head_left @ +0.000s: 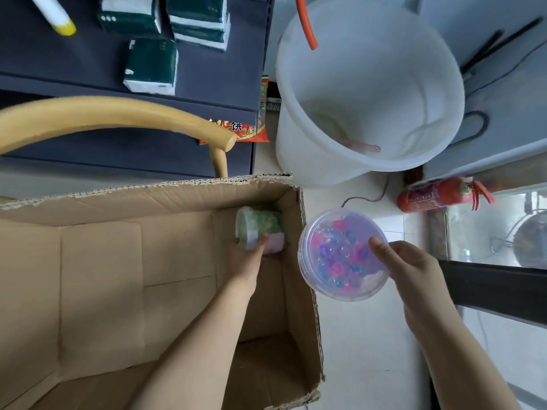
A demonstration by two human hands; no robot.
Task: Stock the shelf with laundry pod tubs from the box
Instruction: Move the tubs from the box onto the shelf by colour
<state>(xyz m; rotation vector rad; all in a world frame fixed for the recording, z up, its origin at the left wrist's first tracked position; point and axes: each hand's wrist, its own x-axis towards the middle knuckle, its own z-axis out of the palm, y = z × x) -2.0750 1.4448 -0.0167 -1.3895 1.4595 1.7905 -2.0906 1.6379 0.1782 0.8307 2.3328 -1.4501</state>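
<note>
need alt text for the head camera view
The right hand holds a clear tub of pink and blue pods beside a cardboard box, while the left hand grips a green-labelled tub lying inside it. A white bucket stands beyond.

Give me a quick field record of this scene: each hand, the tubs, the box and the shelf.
left hand: grips green-label tub lying on its side in far right corner of the box
right hand: holds clear-lidded tub outside the box, thumb on lid, coloured pods visible
box: open cardboard, one tub visible inside
shelf: dark, holds tissue packs, no tubs visible
nearby: white bucket, red fire extinguisher on floor
</note>
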